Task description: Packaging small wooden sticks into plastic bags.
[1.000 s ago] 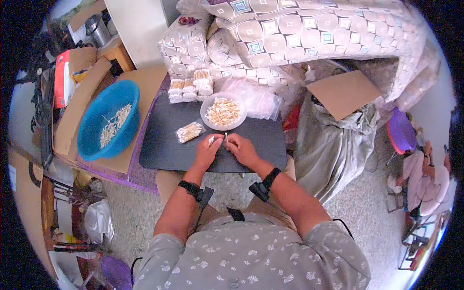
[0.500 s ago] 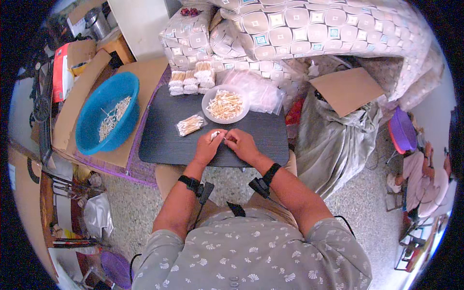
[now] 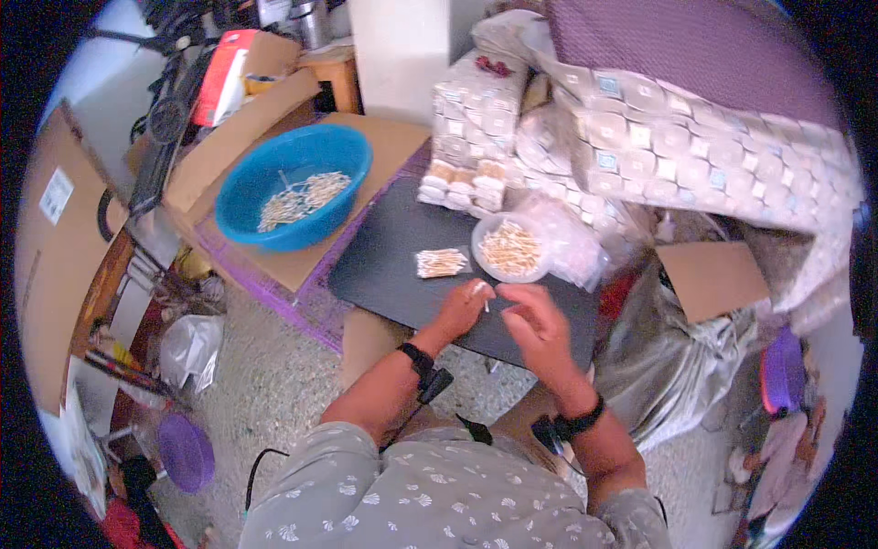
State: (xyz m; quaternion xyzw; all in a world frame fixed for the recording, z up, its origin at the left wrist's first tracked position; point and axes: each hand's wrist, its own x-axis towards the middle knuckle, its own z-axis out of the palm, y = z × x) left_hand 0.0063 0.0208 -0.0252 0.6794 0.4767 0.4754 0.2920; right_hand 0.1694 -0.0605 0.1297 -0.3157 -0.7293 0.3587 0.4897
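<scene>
My left hand (image 3: 460, 309) is closed on a few cotton swabs (image 3: 478, 288), their white tips showing at the fingertips above the dark table (image 3: 389, 242). One swab points down beside the thumb. Just right of it, my right hand (image 3: 540, 331) is slightly blurred, thumb and fingers apart, with nothing visible between them. A white bowl (image 3: 512, 279) of loose cotton swabs stands just beyond both hands. To its left lies a flat clear packet of swabs (image 3: 442, 263).
Filled swab packets (image 3: 462, 188) are stacked at the table's far edge, with clear plastic bags (image 3: 572, 247) behind the bowl. On cardboard at left sits a blue basin (image 3: 265, 240) holding more swabs. A grey sack (image 3: 654, 366) topped with cardboard (image 3: 713, 279) stands at right.
The view has swung, so everything sits farther right and lower. My right hand has drawn away from the left and its fingers have spread; the left still holds swabs.
</scene>
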